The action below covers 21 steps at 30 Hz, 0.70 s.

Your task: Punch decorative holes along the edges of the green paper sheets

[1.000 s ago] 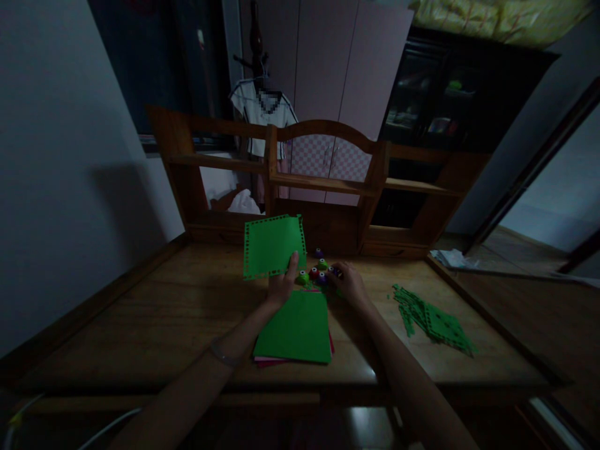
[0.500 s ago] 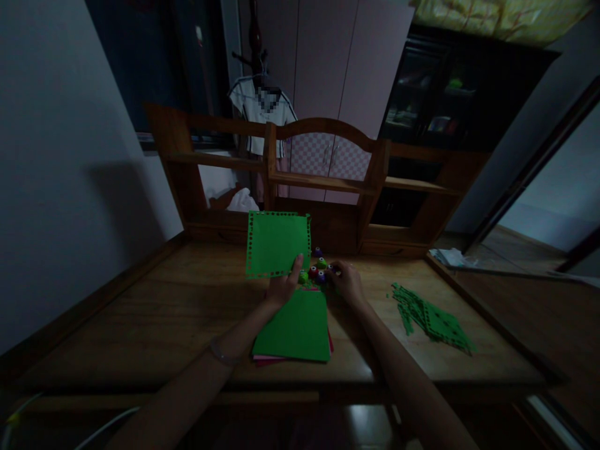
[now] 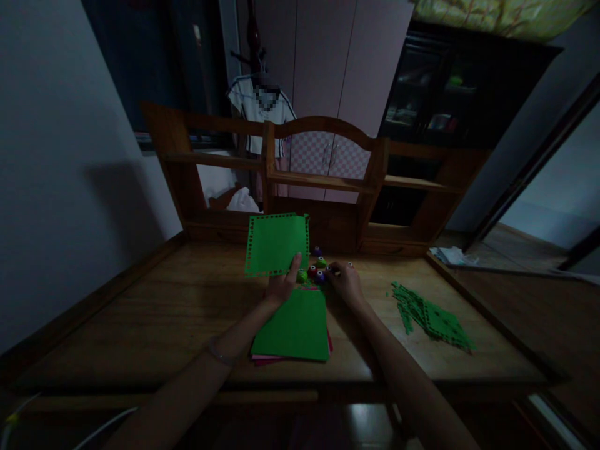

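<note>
In my left hand [image 3: 284,286] is a green sheet of paper [image 3: 277,242], pinched by its lower right corner, with small holes punched along its edges. My right hand [image 3: 345,281] has its fingers closed on a small craft punch [image 3: 329,269], mostly hidden by the fingertips. Around it on the desk stand several more: a red punch [image 3: 312,271], a purple punch [image 3: 320,276] and a green punch [image 3: 321,262]. Another green punch [image 3: 302,275] sits by my left thumb. Below my hands lies a stack of green paper [image 3: 293,328], with pink and red sheets showing underneath.
Punched green sheets and cut strips [image 3: 434,319] lie in a heap on the right of the wooden desk [image 3: 187,300]. A wooden shelf unit [image 3: 323,181] runs along the desk's back edge. Clear plastic wrapping [image 3: 452,257] rests at the far right corner.
Both hands stay in nearly the same place. The green sheet has tipped very slightly, and the right fingertips have shifted a little at the punch.
</note>
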Available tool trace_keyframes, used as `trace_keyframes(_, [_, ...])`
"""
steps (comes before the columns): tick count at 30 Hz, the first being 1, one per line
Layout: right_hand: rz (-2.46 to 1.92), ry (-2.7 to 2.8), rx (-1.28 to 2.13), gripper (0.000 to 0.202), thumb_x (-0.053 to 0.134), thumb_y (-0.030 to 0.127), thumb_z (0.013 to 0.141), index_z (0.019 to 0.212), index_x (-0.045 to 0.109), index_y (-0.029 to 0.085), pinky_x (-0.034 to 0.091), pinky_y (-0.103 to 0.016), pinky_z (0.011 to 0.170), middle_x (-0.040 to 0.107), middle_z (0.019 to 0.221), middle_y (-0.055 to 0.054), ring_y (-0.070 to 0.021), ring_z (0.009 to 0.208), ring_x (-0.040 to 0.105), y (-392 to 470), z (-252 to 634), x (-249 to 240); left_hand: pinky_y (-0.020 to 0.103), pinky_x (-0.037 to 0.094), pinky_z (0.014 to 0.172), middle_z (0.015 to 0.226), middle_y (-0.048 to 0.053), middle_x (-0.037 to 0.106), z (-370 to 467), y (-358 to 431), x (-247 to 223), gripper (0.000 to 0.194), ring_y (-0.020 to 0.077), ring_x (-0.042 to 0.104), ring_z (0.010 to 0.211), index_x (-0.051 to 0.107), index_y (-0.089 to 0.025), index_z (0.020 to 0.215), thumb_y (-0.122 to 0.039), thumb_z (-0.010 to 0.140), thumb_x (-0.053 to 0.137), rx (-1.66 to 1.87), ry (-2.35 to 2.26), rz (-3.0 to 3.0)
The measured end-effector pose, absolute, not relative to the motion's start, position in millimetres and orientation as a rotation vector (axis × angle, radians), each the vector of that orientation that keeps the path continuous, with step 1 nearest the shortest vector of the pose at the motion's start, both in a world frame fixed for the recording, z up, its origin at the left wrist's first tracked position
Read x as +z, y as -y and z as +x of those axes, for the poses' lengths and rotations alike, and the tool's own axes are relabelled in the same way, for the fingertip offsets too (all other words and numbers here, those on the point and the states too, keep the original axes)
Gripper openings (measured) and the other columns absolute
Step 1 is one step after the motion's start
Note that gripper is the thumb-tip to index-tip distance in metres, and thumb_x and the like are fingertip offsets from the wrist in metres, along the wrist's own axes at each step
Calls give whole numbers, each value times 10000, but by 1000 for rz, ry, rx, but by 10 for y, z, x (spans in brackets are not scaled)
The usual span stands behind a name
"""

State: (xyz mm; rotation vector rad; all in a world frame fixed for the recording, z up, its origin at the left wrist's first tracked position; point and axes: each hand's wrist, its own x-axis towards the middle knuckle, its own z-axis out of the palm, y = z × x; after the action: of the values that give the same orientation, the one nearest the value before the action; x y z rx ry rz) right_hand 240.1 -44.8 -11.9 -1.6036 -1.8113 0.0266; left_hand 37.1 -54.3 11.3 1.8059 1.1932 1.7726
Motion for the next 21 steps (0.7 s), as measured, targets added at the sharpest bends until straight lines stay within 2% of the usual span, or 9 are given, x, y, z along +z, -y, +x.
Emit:
trace_keyframes(6, [-1569, 1817, -24, 145, 590, 309, 840, 894, 667, 198, 408, -278, 740, 669, 897, -64, -198, 855, 585, 416, 2423, -177, 390, 203, 1163, 1288, 40, 586, 363, 524, 101, 365, 217, 429, 1301, 615, -226, 1179, -410, 888, 495, 1775, -1228, 1813])
trace_keyframes(13, [-1376, 1713, -20, 228, 524, 292, 886, 1043, 658, 195, 407, -354, 896, 643, 1035, -96, -232, 1024, 539, 541, 2355, 4, 391, 207, 1161, 1281, 32, 592, 345, 552, 149, 370, 221, 438, 1293, 631, -225, 1158, -428, 892, 473, 1693, -1194, 1845])
trace_keyframes(16, [-1202, 1630, 198, 246, 519, 346, 895, 1050, 665, 224, 410, -371, 937, 646, 1073, -79, -227, 1056, 544, 614, 2251, 121, 383, 220, 1155, 1295, 27, 581, 347, 551, 139, 383, 217, 456, 1277, 616, -234, 1179, -438, 892, 464, 1667, -1200, 1829])
trace_keyframes(21, [-915, 1340, 910, 326, 604, 442, 828, 1083, 659, 246, 490, -324, 816, 667, 1086, -45, -202, 955, 622, 647, 2051, 169, 394, 199, 1160, 1324, 31, 557, 348, 508, 64, 413, 225, 432, 1299, 602, -234, 1201, -439, 878, 447, 1473, -1167, 1822])
